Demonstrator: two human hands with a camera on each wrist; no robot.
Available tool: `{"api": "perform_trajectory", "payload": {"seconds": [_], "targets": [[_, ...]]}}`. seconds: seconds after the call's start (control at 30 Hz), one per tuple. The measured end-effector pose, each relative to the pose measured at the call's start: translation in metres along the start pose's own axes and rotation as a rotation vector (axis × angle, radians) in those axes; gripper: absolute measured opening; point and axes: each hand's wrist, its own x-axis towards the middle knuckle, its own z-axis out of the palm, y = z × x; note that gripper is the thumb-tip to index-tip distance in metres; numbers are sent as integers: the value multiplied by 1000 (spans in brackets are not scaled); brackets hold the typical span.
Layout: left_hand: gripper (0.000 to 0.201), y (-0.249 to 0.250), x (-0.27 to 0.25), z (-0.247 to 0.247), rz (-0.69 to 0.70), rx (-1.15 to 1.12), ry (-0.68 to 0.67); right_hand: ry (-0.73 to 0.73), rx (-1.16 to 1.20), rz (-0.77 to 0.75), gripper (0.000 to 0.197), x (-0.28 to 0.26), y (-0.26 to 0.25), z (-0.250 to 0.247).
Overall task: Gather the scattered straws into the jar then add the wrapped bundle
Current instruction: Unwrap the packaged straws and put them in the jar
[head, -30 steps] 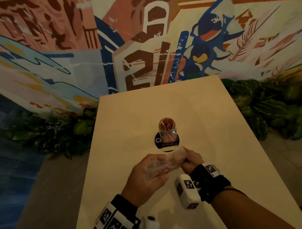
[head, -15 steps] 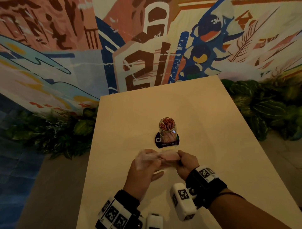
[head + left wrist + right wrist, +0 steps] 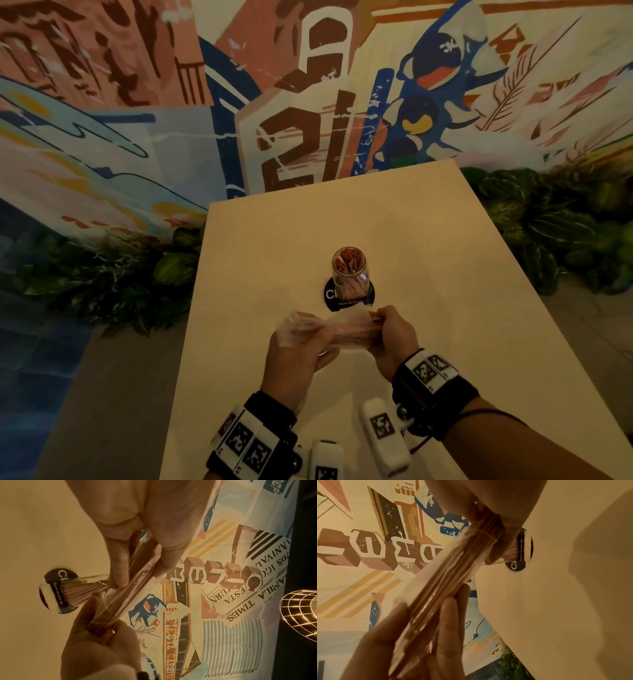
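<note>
1. A painted mural [image 3: 308,102] fills the wall behind the jar, with leafy plants [image 3: 565,233] along its foot on either side.
2. The pale desk [image 3: 428,274] carries the jar near its middle.
3. The left hand [image 3: 294,356] is in front of the jar and slightly to its left, raised off the desk; its fingers [image 3: 118,566] and thumb pinch one end of the wrapped bundle.
4. The right hand [image 3: 390,335] is in front of the jar and slightly to its right; its fingers [image 3: 510,520] are curled tight round the bundle's other end.
5. The wrapped bundle [image 3: 339,329] of straws in clear film spans level between the two hands, just in front of the jar, clear of the desk.
6. The glass jar [image 3: 349,270] stands upright on a dark round coaster [image 3: 330,294] printed "Clean as you go".
7. Reddish straws [image 3: 348,262] stand packed inside the jar.
</note>
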Motion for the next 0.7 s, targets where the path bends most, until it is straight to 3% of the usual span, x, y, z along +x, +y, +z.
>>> {"api": "perform_trajectory", "payload": {"seconds": [0.2, 0.37, 0.63, 0.7], "targets": [[27, -2, 0, 2, 10, -12, 21, -141, 102, 12, 12, -5, -2, -4], [22, -2, 3, 2, -20, -76, 54, -198, 121, -62, 34, 0, -2, -3], [30, 0, 8, -1, 76, -6, 43, -327, -2, -169, 36, -4, 3, -4], [21, -5, 11, -1, 82, 49, 39, -343, 25, -144, 37, -7, 1, -4]]}}
